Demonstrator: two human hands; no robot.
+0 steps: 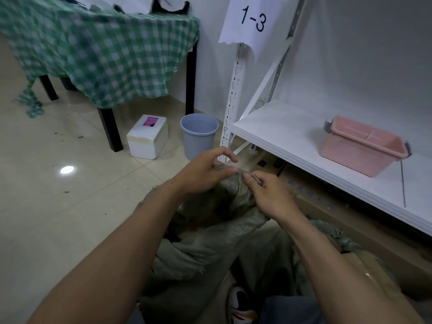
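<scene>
Pinching the top edge of the grey-green sack with the left hand, and nipping it with the right hand at three o'clock (fingertips almost touching). Working on the floor, six o'clock from the grey bin.

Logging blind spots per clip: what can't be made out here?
Head view:
Inside the sack: hidden by its folded mouth, the left hand and the right hand.
The foam box label: too small, blurred.
Things on the table: cut off by the top edge.
</scene>
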